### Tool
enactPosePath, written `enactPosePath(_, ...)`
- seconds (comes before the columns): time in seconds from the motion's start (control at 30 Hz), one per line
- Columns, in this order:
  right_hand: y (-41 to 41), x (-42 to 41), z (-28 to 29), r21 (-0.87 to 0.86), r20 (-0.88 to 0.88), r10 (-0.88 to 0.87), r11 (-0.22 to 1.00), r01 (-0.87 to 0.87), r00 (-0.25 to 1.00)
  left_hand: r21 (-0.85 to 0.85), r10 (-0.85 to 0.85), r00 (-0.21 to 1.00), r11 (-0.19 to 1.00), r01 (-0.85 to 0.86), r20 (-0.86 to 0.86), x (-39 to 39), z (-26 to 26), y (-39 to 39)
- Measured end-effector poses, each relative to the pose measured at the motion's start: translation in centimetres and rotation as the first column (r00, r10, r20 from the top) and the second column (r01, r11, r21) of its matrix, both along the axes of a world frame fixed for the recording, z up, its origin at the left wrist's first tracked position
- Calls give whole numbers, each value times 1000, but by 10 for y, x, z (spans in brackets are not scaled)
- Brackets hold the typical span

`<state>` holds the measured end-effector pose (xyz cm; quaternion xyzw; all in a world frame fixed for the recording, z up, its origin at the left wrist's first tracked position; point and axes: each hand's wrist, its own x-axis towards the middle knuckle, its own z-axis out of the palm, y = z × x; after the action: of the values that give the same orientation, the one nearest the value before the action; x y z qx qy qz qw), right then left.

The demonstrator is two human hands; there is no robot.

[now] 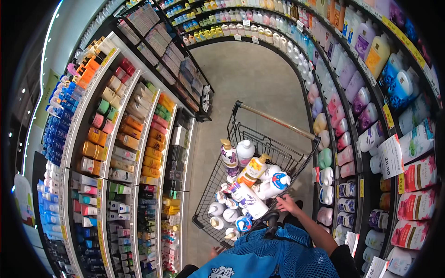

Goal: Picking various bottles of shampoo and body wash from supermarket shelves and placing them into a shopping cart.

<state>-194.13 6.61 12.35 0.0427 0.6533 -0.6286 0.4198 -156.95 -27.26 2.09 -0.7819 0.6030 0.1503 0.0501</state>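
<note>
Before me is a black wire shopping cart [208,199], its handle bar [278,120] at the far end. Pump bottles of body wash or lotion fill the near part. A white bottle with lavender print [248,199] lies across the others. Behind it a yellow-and-white pump bottle [253,170] leans, and a purple-flowered pump bottle [229,156] stands upright. My right hand [288,204] is by the cart's right side, fingers apart, holding nothing visible. My left hand [215,252] shows only partly near the cart's near-left corner; my blue mesh vest [271,250] hides the rest.
Shelves of bottles [368,104] curve closely along the right, with price cards [391,156] jutting out. Shelves of tubes and jars [128,128] line the left. A black rack of packets [167,52] stands beyond them. Grey floor [243,73] extends past the cart.
</note>
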Motion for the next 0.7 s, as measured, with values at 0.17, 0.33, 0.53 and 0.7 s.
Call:
enactPosePath(0.17, -21, 8, -19, 127, 56, -118, 986, 110, 992, 236, 88, 938, 972, -7, -334, -38, -13, -3)
enactPosePath(0.33, -61, -4, 3, 376, -275, -189, 881, 286, 943, 400, 18, 899, 900, 176, -438, -67, -5, -40)
enactPosePath(0.53, -84, -38, 6, 403, -268, 95, 915, 22, 959, 355, -319, 820, 783, 510, -475, -126, 11, -99)
enactPosePath(0.7, -76, -5, 40, 309, -320, -27, 942, 131, 947, 271, -355, 750, 776, 569, -559, -75, -20, -91)
